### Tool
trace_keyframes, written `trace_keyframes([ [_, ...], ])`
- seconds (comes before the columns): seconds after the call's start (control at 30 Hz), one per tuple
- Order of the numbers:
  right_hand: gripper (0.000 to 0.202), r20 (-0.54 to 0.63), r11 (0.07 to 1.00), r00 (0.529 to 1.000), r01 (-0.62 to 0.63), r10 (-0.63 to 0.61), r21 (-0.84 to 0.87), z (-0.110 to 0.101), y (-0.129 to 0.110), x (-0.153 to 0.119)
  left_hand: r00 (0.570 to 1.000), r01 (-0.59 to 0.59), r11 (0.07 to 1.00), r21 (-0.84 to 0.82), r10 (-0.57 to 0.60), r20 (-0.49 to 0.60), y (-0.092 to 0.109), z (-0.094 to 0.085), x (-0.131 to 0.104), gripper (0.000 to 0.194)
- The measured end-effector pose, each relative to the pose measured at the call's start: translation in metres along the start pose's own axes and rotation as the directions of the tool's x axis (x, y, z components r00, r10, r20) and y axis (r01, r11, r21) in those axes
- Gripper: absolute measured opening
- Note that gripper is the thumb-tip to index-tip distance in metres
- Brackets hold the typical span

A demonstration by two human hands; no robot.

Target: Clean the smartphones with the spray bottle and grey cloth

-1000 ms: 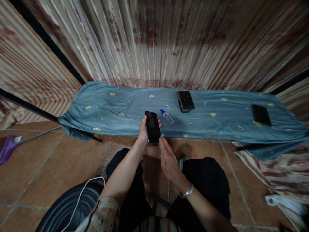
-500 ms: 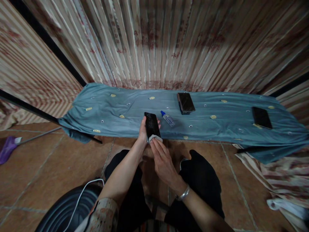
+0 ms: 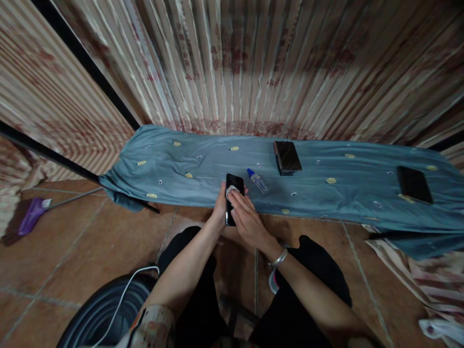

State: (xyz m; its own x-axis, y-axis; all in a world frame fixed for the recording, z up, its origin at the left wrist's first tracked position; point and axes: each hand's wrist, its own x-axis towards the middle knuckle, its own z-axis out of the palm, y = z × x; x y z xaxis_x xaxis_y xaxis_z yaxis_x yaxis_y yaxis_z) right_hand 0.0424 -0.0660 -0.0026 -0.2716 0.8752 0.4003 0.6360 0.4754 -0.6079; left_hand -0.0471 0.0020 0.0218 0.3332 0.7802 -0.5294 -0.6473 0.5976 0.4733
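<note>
A black smartphone [image 3: 235, 181] lies across my left hand [image 3: 219, 207], whose fingers wrap round its edges from beneath. My right hand [image 3: 248, 220] presses a small whitish cloth [image 3: 231, 190] flat against the upper part of the screen. The fingertips cover part of the cloth. Just beyond the hands, a clear bottle with a blue cap [image 3: 258, 181] lies on its side on the blue-green cloth cover [image 3: 210, 164]. A stack of dark phones [image 3: 289, 157] sits behind and to the right of the bottle.
Another dark phone [image 3: 414, 184] lies farther right on the covered bench. A patterned curtain [image 3: 232, 72] hangs behind it. On the tiled floor are a purple broom [image 3: 33, 216] at the left and a black ribbed round object [image 3: 112, 309] with a white cable.
My right hand has slid the cloth from the phone's lower end up to its upper part. The phone now stands more upright in the picture. The view has shifted slightly.
</note>
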Motion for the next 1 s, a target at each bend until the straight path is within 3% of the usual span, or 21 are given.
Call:
trace_keyframes([
  [0.23, 0.05, -0.003, 0.999, 1.0, -0.016, 0.016, 0.042, -0.004, 0.027, 0.029, 0.978, -0.195, 0.975, 0.105, 0.201, -0.054, -0.014, -0.007, -0.002, 0.045],
  [0.47, 0.05, -0.018, 0.994, 1.0, 0.009, -0.007, 0.113, 0.001, 0.028, 0.031, 0.964, -0.247, 0.964, 0.101, 0.255, -0.075, -0.015, -0.009, -0.009, 0.04],
  [0.67, 0.052, 0.038, 0.983, 0.995, 0.089, -0.097, 0.163, 0.006, 0.012, 0.017, 0.968, -0.156, 0.988, 0.006, 0.154, -0.201, -0.005, -0.012, -0.007, 0.041],
  [1.0, 0.061, 0.089, 0.954, 0.964, 0.229, -0.249, 0.196, 0.005, -0.015, -0.018, 0.973, -0.136, 0.991, 0.003, 0.134, -0.188, 0.012, -0.016, -0.009, 0.057],
])
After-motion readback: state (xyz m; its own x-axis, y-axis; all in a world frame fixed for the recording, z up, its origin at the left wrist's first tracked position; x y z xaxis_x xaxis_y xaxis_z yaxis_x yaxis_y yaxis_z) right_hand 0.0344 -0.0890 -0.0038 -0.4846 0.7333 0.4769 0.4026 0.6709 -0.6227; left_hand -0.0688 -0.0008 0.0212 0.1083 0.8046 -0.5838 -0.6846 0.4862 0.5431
